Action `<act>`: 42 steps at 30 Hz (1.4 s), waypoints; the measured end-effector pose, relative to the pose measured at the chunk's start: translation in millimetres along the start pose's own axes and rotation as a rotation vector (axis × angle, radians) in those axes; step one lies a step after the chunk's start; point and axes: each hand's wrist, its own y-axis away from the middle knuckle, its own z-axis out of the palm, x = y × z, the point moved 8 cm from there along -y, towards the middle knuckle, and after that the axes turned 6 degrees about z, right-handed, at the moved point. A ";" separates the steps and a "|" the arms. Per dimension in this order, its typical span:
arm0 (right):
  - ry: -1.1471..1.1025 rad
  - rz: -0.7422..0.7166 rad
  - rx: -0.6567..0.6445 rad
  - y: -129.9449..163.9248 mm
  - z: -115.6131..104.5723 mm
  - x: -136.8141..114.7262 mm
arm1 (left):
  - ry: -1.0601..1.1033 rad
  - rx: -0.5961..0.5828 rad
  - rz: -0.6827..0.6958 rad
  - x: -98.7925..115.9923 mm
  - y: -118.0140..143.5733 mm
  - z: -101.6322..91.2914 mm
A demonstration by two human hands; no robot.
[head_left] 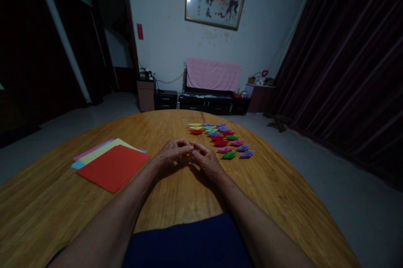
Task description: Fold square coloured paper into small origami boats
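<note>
Left hand: the bare left hand, thumb and fingers pinching at the small piece.
Right hand: the bare right hand, fingertips meeting the left's, pinching the same piece.
Small piece: a tiny orange-yellow piece between the fingertips, mostly hidden.
Boats: many-coloured folded paper boats in slanting rows, right and far of the hands.
Sheets: overlapping square paper sheets, red-orange uppermost, left.
Table: rounded, brown wooden table under everything.
</note>
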 end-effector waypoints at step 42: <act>0.131 -0.061 0.188 -6.4 -9.5 -13.0 | -0.790 0.061 0.544 25.7 -12.8 0.4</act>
